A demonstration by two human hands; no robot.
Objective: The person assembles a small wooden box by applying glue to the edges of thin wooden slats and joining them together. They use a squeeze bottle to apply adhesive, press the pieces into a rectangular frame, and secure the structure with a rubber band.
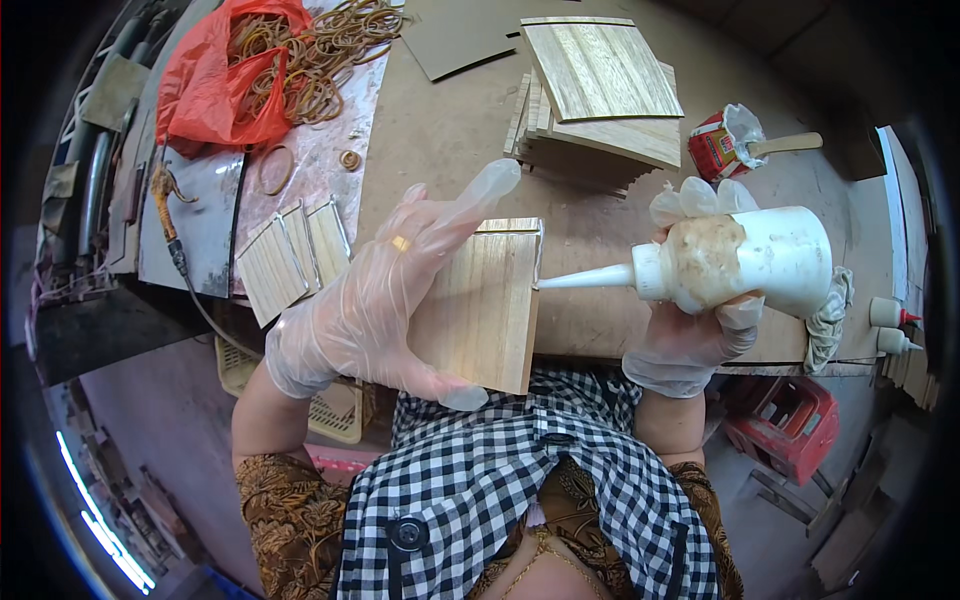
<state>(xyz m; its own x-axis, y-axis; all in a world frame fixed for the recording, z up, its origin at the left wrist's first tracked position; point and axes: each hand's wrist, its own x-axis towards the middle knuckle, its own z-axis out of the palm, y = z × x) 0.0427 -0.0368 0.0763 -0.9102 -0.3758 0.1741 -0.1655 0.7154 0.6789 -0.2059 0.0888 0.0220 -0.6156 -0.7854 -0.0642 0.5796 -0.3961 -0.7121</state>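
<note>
My left hand (365, 305), in a clear thin glove, grips a small wooden panel (485, 310) by its far and near edges, thumb at the near one. My right hand (690, 345), also gloved, is wrapped round a white squeeze bottle (790, 255) smeared with brown. The bottle lies tilted sideways, its long nozzle pointing left with the tip at the panel's right edge. A whitish glue-like bead runs along that edge, from the far corner down to about the tip. Left of my left hand lie overlapping wooden panels (272, 275) with similar pale lines on their edges.
A stack of wooden panels (605, 70) stands at the far side. Beside it are an opened red packet (712, 148) and a wooden-handled tool (790, 144). A red bag (195, 100) spills rubber bands (340, 50). Small bottles (886, 312) sit at the right; a red stool (795, 430) stands below.
</note>
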